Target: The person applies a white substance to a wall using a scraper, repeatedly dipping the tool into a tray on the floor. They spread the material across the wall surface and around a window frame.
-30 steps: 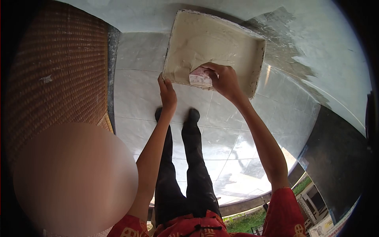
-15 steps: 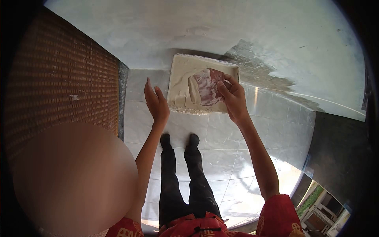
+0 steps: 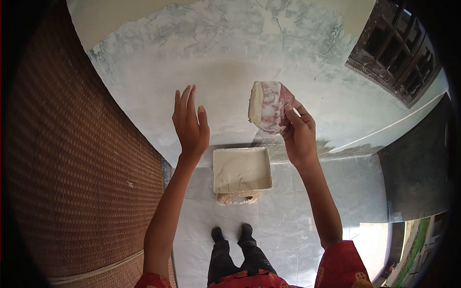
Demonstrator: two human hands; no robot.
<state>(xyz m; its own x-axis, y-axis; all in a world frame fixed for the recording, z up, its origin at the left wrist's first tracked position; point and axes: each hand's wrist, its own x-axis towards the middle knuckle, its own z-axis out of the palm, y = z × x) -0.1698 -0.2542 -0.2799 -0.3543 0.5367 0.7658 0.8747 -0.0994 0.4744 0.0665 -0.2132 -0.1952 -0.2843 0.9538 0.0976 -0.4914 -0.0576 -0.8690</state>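
Observation:
My right hand [image 3: 301,132] grips a reddish flat scraper [image 3: 272,106] by its right edge, with thumb and fingers pinched on it. Thick cream paste lies along the scraper's left edge, and white smears cover its face. My left hand [image 3: 191,124] is raised with its fingers stretched and holds nothing. Below and between the hands, a rectangular tray [image 3: 271,169] filled with cream paste [image 3: 240,169] rests low by the wall [image 3: 216,91].
A woven brown panel [image 3: 96,158] runs along the left side. Grey tiles [image 3: 283,206] cover the floor round my feet. A dark wooden window frame [image 3: 401,48] is at the upper right, above a dark panel [image 3: 418,163].
The view has tilted up, showing more wall and the window. My right hand has lifted the scraper away from the tray, with paste now along its edge. My left hand's fingers point up.

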